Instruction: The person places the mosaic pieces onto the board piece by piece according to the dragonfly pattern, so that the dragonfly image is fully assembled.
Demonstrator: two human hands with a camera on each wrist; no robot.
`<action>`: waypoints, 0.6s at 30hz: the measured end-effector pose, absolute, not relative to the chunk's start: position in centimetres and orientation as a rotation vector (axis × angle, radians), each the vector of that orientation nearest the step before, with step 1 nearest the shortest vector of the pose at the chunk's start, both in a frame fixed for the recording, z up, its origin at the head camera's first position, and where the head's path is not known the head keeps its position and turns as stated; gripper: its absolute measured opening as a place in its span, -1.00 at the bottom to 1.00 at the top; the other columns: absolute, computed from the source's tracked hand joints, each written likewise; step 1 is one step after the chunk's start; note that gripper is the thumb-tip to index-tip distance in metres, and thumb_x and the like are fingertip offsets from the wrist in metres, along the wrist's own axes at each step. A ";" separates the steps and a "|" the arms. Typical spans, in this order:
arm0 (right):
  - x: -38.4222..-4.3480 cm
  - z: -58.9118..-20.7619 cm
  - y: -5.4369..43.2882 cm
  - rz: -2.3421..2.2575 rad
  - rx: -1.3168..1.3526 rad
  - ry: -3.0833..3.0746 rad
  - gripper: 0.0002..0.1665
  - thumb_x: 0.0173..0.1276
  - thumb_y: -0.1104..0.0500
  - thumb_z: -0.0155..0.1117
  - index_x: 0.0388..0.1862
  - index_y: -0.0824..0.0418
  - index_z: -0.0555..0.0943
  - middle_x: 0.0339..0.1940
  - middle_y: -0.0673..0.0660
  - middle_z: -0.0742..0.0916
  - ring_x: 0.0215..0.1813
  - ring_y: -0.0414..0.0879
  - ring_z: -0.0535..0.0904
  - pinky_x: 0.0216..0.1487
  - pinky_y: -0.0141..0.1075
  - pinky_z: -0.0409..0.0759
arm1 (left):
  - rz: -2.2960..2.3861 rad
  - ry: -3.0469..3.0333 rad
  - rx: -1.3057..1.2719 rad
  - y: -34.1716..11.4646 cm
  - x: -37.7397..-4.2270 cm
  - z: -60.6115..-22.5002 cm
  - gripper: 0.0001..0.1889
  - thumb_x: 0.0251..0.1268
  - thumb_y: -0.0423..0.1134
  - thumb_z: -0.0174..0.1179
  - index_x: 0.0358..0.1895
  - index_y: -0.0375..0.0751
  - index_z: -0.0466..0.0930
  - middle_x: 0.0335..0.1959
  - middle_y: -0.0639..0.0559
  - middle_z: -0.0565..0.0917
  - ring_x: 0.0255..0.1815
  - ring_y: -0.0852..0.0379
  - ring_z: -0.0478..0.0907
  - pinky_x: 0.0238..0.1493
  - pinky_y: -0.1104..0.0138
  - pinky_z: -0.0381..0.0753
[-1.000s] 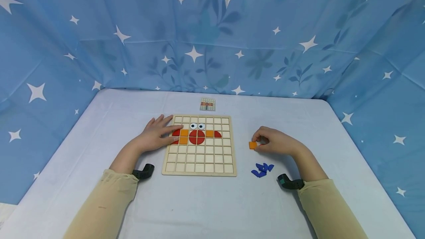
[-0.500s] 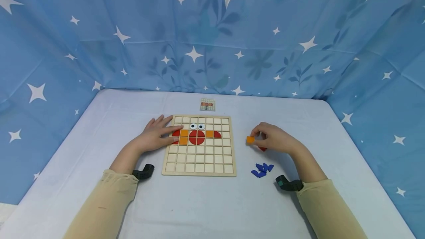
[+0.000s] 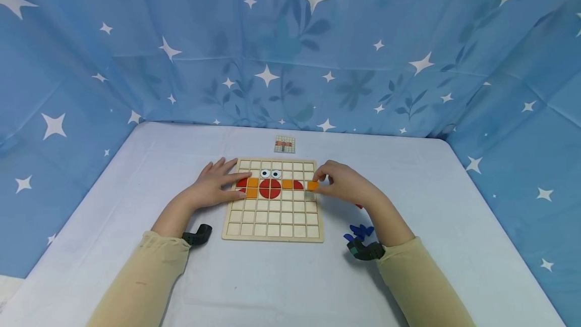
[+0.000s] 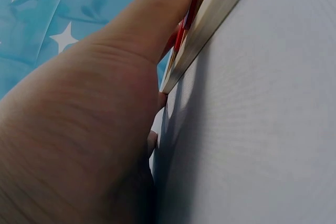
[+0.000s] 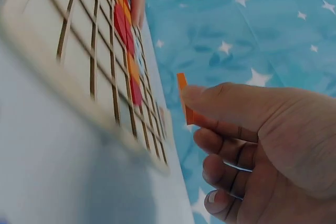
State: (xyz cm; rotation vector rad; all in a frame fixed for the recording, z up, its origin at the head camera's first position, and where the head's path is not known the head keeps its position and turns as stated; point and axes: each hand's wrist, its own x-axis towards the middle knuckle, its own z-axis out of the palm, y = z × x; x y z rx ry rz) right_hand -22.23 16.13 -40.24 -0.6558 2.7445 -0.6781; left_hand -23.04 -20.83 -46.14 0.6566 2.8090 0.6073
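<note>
Over the right side of the board (image 3: 273, 238), the right hand (image 3: 347, 181) pinches an orange square (image 3: 312, 185) between thumb and index finger, its other fingers curled in; the right wrist view shows this piece edge-on and clear of the board. Across from it, the left hand (image 3: 211, 184) rests loosely spread over the board's left edge, gripping nothing. Its thumb and index finger partly cover two red pieces (image 3: 242, 182), and by their tips sit two fitted squares (image 3: 251, 193), also orange, one nearer the person than the other.

Between the hands lies a red circle (image 3: 270, 189) in four quarters, with two eyes (image 3: 276, 173) just beyond it. Toward the right hand follow another orange tile (image 3: 287, 184) and a red quarter (image 3: 297, 184), near the pinched piece.

Below the right hand, blue pieces (image 3: 361, 230) lie heaped beside the wrist camera (image 3: 365, 250); a bit of red (image 3: 359, 206) peeks out by the forearm. Past both hands, beyond the board, a small card (image 3: 284, 144) lies on the white table (image 3: 254, 281). Farthest out hangs a blue, starred curtain (image 3: 290, 39).
</note>
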 end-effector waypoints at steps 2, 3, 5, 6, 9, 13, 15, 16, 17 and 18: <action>-22.5 -40.4 15.0 -0.684 -0.670 2.730 -0.78 0.29 0.05 0.41 -0.12 0.04 0.65 -0.12 0.06 0.63 -0.19 -0.09 0.49 -0.16 -0.27 0.53 | 0.612 2.809 0.665 -20.9 -23.1 -46.2 -0.29 0.21 0.35 0.20 0.45 0.38 0.32 0.64 -0.10 -0.01 0.63 -0.33 -0.28 0.55 -0.23 -0.36; -22.6 -40.5 14.4 -0.691 -0.681 2.722 -0.79 0.30 0.05 0.40 -0.12 0.05 0.65 -0.12 0.05 0.63 -0.17 -0.08 0.49 -0.14 -0.26 0.54 | 0.614 2.809 0.666 -20.9 -23.1 -46.1 -0.28 0.20 0.37 0.20 0.45 0.38 0.32 0.64 -0.10 -0.02 0.63 -0.32 -0.28 0.56 -0.22 -0.36; -22.7 -40.7 13.6 -0.709 -0.697 2.703 -0.79 0.31 0.06 0.39 -0.12 0.06 0.65 -0.10 0.04 0.64 -0.16 -0.09 0.50 -0.11 -0.26 0.54 | 0.617 2.807 0.670 -20.9 -23.1 -46.2 -0.27 0.18 0.38 0.20 0.45 0.39 0.31 0.64 -0.09 -0.02 0.63 -0.32 -0.28 0.56 -0.22 -0.37; -22.8 -40.8 13.2 -0.717 -0.705 2.696 -0.80 0.31 0.06 0.39 -0.12 0.06 0.65 -0.11 0.03 0.63 -0.16 -0.10 0.50 -0.10 -0.26 0.54 | 0.620 2.805 0.671 -20.9 -23.1 -46.2 -0.27 0.18 0.38 0.20 0.45 0.40 0.31 0.64 -0.09 -0.02 0.63 -0.32 -0.29 0.56 -0.22 -0.37; -22.8 -41.3 12.3 -0.713 -0.728 2.691 -0.79 0.31 0.06 0.40 -0.12 0.07 0.66 -0.14 0.00 0.64 -0.17 -0.11 0.50 -0.09 -0.26 0.53 | 0.622 2.801 0.672 -20.8 -23.2 -46.2 -0.26 0.17 0.39 0.20 0.45 0.41 0.30 0.64 -0.09 -0.03 0.64 -0.31 -0.29 0.56 -0.21 -0.37; -22.6 -41.9 11.4 -0.692 -0.726 2.704 -0.77 0.29 0.05 0.43 -0.12 0.08 0.67 -0.18 -0.02 0.64 -0.18 -0.13 0.49 -0.10 -0.28 0.53 | 0.624 2.799 0.670 -20.8 -23.2 -46.1 -0.26 0.17 0.39 0.21 0.45 0.40 0.31 0.64 -0.09 -0.03 0.64 -0.31 -0.29 0.56 -0.21 -0.37; -22.5 -42.2 11.1 -0.698 -0.715 2.707 -0.75 0.28 0.04 0.44 -0.12 0.09 0.67 -0.18 -0.01 0.64 -0.18 -0.12 0.49 -0.10 -0.27 0.54 | 0.623 2.802 0.669 -20.8 -23.1 -46.2 -0.26 0.17 0.38 0.21 0.45 0.40 0.31 0.64 -0.08 -0.03 0.64 -0.32 -0.29 0.56 -0.22 -0.37; -22.4 -42.3 11.0 -0.699 -0.708 2.710 -0.75 0.28 0.04 0.44 -0.12 0.09 0.67 -0.18 -0.01 0.63 -0.18 -0.12 0.49 -0.09 -0.27 0.54 | 0.623 2.803 0.667 -20.8 -23.1 -46.2 -0.26 0.17 0.38 0.21 0.45 0.40 0.31 0.64 -0.08 -0.02 0.63 -0.32 -0.29 0.56 -0.22 -0.37; -22.4 -42.4 10.8 -0.702 -0.705 2.711 -0.74 0.28 0.04 0.44 -0.12 0.10 0.67 -0.18 -0.01 0.63 -0.18 -0.12 0.48 -0.08 -0.27 0.54 | 0.623 2.805 0.665 -20.8 -23.1 -46.2 -0.26 0.18 0.38 0.21 0.45 0.39 0.31 0.64 -0.08 -0.02 0.63 -0.32 -0.29 0.56 -0.22 -0.37; -22.4 -42.5 10.7 -0.704 -0.702 2.713 -0.74 0.28 0.04 0.44 -0.12 0.10 0.66 -0.18 -0.01 0.63 -0.18 -0.12 0.48 -0.08 -0.27 0.54 | 0.624 2.806 0.663 -20.9 -23.1 -46.2 -0.26 0.17 0.37 0.22 0.45 0.39 0.31 0.64 -0.08 -0.02 0.63 -0.32 -0.29 0.56 -0.22 -0.37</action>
